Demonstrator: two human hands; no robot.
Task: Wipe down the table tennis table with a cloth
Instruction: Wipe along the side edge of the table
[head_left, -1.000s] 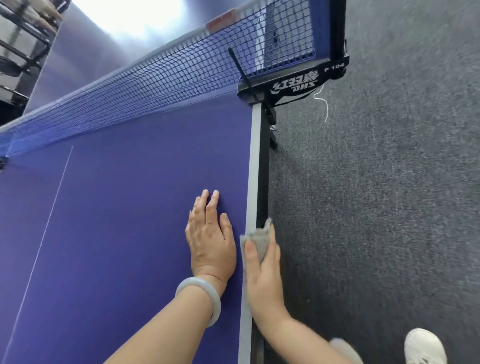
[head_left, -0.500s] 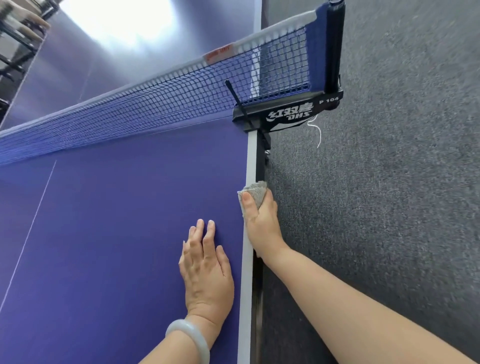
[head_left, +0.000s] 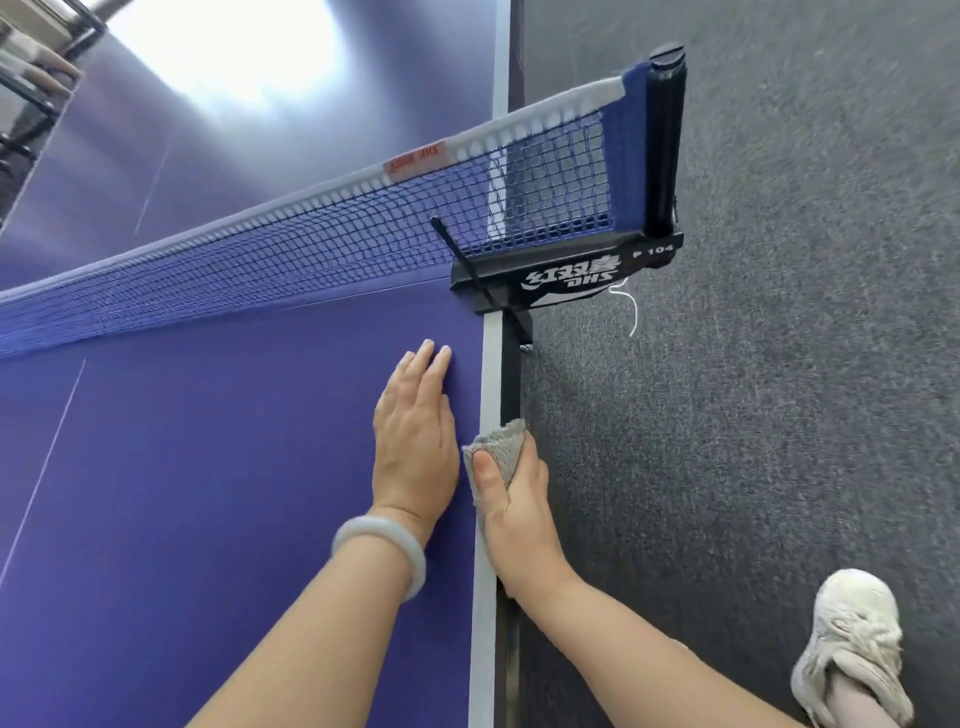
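Note:
The blue table tennis table (head_left: 208, 493) fills the left of the head view, with a white stripe along its right edge. My right hand (head_left: 519, 499) grips a small grey cloth (head_left: 496, 449) against that edge, thumb on top and fingers wrapped down over the side. Beside it my left hand (head_left: 415, 441) lies flat on the blue surface, fingers straight and pointing toward the net. A pale bangle circles the left wrist.
The blue net (head_left: 311, 244) crosses the table just beyond my hands, held by a black clamp post (head_left: 662, 145) at the right edge. Dark grey carpet (head_left: 753, 415) lies to the right, with my white shoe (head_left: 852, 644) on it. Black shelving (head_left: 26, 104) stands far left.
My left hand has slid forward toward the net. My right hand with the cloth, which had moved up along the edge, has drawn back a little beside the left hand. The view shifted forward.

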